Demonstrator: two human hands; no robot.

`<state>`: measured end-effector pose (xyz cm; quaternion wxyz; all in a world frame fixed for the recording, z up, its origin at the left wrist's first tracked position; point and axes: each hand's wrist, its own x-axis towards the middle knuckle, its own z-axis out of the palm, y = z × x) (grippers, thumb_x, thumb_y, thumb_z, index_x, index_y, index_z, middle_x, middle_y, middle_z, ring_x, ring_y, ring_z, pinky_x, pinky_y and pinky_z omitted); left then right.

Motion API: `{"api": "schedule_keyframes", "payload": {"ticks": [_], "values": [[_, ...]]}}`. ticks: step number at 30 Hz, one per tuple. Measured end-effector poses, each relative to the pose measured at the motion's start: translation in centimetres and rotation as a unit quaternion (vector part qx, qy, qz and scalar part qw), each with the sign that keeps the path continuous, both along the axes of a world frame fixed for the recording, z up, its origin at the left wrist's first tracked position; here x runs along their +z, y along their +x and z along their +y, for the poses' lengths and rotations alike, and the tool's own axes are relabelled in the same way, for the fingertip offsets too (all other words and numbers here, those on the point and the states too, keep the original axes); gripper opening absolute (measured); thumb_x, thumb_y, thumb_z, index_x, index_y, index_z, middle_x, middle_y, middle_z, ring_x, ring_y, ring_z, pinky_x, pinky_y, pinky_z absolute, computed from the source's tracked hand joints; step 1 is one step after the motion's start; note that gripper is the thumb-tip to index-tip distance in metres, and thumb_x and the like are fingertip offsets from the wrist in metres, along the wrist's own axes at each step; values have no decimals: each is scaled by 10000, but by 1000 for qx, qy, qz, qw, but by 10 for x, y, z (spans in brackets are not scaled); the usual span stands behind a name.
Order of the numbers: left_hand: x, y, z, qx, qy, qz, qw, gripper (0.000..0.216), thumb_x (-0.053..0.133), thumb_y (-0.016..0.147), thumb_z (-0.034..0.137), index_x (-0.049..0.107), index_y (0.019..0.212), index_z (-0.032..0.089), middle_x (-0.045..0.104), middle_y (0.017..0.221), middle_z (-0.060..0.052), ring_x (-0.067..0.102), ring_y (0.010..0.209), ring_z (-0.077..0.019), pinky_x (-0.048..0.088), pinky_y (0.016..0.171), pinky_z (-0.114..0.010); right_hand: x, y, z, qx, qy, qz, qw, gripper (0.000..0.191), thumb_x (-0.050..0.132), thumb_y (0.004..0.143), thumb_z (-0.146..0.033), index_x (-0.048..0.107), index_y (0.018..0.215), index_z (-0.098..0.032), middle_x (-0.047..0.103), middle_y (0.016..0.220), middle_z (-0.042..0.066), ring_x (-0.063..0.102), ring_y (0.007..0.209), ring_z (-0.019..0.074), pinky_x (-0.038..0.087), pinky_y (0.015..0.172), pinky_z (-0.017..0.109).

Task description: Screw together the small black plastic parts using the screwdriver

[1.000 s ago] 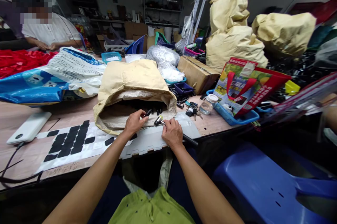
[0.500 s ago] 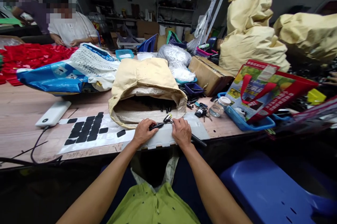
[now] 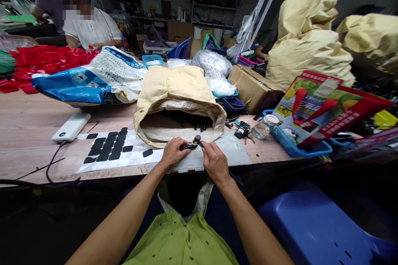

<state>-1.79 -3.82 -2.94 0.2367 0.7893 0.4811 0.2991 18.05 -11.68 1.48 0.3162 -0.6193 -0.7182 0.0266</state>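
My left hand [image 3: 172, 153] pinches a small black plastic part [image 3: 188, 147] just above the table's front edge. My right hand [image 3: 212, 159] is closed on a small hammer, its rounded head [image 3: 197, 139] sitting right over the black part; the handle is hidden in my fist. Both hands are in front of an open tan paper sack [image 3: 177, 103] lying on its side, with several black parts showing in its mouth. A white sheet [image 3: 199, 159] lies under my hands.
A white backing sheet with black pads [image 3: 107, 149] lies to the left, by a white power bank [image 3: 71, 126] with a cable. Keys [image 3: 241, 130], a small jar [image 3: 263, 126] and a blue basket with a red bag [image 3: 306, 109] stand right. Other people sit far left behind red pieces [image 3: 40, 59].
My left hand took a black part from the sack's mouth and drew it back to the white sheet. My right hand raised the hammer head over it. The view shifted right.
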Motion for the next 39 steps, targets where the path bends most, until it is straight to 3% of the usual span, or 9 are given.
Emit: {"api": "schedule_keyframes", "payload": {"ticks": [5,12,18,23,29,39], "values": [[3,0,-1,0,0,-1,1000,168,756,813,289,723,968,233,691,927,-29,601,927,-225,441,833,-347,2,-7,-1,-29,-24,-25,999,350,432,1025,-217,657,1293,-235,672,1050,69,622,968,183,470,852,247],[5,0,-2,6,-3,3,1000,158,751,812,292,719,954,229,662,883,-26,587,901,-224,437,810,-345,3,-19,-2,12,-35,-22,999,345,460,1009,-202,652,1294,-235,669,1036,63,611,989,184,460,871,247],[7,1,-3,-2,-5,-1,1000,146,732,822,298,712,943,220,668,888,-27,585,902,-222,436,817,-340,4,-2,17,-36,-23,-24,999,324,480,1010,-211,665,1275,-239,665,1042,50,598,984,183,436,858,254],[6,-2,-1,-11,-19,-25,999,152,678,868,309,694,990,220,681,954,-37,600,946,-225,449,853,-347,-11,22,40,-73,-29,-84,993,285,533,966,-175,713,1179,-234,650,986,56,551,967,200,397,843,279],[5,-5,-1,-21,-24,-72,997,159,607,910,283,686,1028,212,686,1003,-45,610,991,-222,458,892,-348,-33,29,43,-74,-4,-112,991,260,562,956,-217,702,1173,-246,626,1006,56,503,966,217,356,823,306],[5,-7,-1,-17,-52,-126,991,225,517,960,323,689,1052,211,684,1022,-48,621,996,-210,465,921,-335,-33,26,40,-87,-12,-116,989,247,579,947,-245,680,1173,-252,604,1020,56,481,979,222,334,807,318]]}}
